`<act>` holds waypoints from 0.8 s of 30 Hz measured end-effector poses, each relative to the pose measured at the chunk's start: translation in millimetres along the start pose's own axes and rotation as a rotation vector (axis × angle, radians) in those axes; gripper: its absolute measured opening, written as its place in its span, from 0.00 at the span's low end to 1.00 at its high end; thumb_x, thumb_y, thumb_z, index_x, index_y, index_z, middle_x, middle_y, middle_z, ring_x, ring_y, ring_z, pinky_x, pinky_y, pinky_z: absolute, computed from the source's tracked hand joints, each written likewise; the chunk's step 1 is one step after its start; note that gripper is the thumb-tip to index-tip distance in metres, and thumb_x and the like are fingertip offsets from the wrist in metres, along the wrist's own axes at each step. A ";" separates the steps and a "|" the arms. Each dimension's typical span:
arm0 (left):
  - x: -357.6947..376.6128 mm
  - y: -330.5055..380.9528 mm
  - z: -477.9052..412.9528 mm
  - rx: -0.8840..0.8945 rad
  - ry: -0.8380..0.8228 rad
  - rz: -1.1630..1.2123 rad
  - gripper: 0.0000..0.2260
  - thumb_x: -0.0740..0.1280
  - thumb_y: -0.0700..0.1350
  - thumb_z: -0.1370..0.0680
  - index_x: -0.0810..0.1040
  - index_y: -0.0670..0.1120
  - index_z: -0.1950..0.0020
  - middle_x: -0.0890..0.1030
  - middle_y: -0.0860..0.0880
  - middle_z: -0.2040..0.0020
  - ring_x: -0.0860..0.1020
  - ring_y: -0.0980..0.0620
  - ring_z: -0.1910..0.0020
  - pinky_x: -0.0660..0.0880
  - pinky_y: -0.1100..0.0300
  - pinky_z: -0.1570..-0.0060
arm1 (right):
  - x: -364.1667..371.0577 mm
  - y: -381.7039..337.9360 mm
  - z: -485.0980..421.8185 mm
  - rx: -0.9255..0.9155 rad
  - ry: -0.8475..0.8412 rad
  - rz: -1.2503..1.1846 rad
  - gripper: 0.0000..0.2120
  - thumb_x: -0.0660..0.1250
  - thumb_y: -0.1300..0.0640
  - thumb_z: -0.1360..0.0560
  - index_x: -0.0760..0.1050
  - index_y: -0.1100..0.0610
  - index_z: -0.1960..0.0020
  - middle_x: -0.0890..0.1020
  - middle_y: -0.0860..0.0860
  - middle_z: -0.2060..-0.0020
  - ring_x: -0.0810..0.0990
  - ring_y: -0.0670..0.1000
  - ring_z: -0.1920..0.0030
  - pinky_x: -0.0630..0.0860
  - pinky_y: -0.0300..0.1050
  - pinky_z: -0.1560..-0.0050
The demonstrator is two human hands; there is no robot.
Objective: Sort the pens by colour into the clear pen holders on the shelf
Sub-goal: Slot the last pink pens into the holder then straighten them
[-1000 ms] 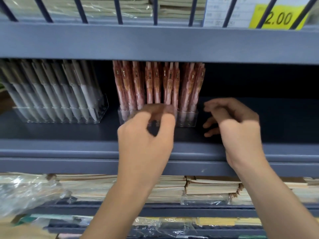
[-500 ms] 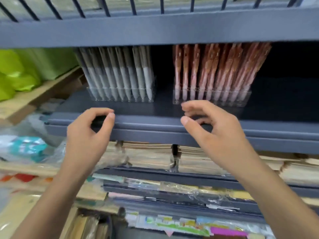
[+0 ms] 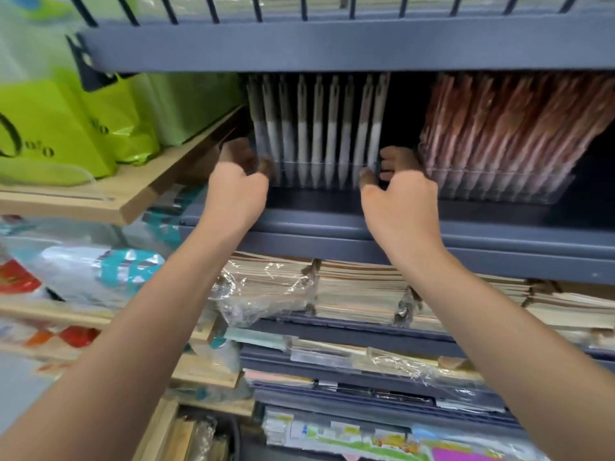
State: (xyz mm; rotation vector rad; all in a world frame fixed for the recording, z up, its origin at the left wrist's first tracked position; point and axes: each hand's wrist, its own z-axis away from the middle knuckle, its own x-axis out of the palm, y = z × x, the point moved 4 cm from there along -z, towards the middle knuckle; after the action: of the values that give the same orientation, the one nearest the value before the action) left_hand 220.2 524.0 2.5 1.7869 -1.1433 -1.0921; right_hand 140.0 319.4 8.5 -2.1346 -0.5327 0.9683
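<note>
Both ends of the clear holder [image 3: 319,181] of white pens [image 3: 317,128] are pinched: left hand [image 3: 239,186], right hand [image 3: 401,197].

Left holder [image 3: 319,181]: clear, colourless.
White pens [image 3: 301,141]: white lower barrels, grey-brown upper barrels.
Right holder [image 3: 499,193]: clear, colourless.
Pink pens [image 3: 499,128]: reddish pink with paler streaks.
Shelf [image 3: 332,44]: matte blue-grey, with darker rails above.
Bags [image 3: 50,134]: lime green with black lettering.
Wooden board [image 3: 126,197]: pale tan.
Notebook stacks [image 3: 359,291]: cream and beige edges, some under glossy clear wrap.
Packet [image 3: 129,266]: white with teal markings.
Sheet [image 3: 466,455]: magenta.
</note>
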 end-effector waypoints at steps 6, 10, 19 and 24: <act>3.0 -7.4 -11.1 0.039 0.015 0.001 0.12 0.68 0.39 0.21 0.78 0.36 0.39 0.83 0.39 0.45 0.80 0.39 0.43 0.75 0.47 0.39 | 5.1 -0.7 -17.1 -0.009 0.181 -0.031 0.09 0.67 0.54 0.24 0.75 0.59 0.47 0.81 0.53 0.59 0.81 0.56 0.56 0.77 0.50 0.54; 0.3 -8.9 -17.5 0.115 0.074 -0.101 0.10 0.67 0.39 0.21 0.81 0.36 0.43 0.84 0.41 0.51 0.81 0.41 0.48 0.76 0.57 0.48 | 9.6 4.6 -21.7 0.018 0.182 -0.055 0.05 0.68 0.55 0.24 0.73 0.55 0.52 0.79 0.51 0.61 0.81 0.56 0.56 0.78 0.54 0.51; -2.6 -7.0 -16.8 0.125 0.177 -0.113 0.07 0.70 0.41 0.22 0.85 0.40 0.49 0.85 0.42 0.58 0.81 0.47 0.57 0.75 0.61 0.54 | 11.0 9.9 -29.1 0.130 0.162 0.044 0.07 0.66 0.51 0.23 0.77 0.54 0.51 0.79 0.49 0.63 0.79 0.53 0.60 0.72 0.41 0.57; -3.8 -9.0 -16.6 0.067 0.201 0.002 0.06 0.73 0.42 0.23 0.85 0.41 0.50 0.82 0.47 0.63 0.78 0.54 0.64 0.71 0.68 0.60 | 9.4 9.6 -25.6 0.134 0.178 0.064 0.07 0.64 0.53 0.22 0.77 0.54 0.48 0.82 0.51 0.59 0.80 0.54 0.57 0.70 0.40 0.57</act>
State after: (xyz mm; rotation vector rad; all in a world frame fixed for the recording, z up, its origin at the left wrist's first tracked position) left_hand 237.3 532.8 1.6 1.8998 -1.0702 -0.8599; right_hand 166.4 307.6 8.6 -2.1015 -0.3052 0.8144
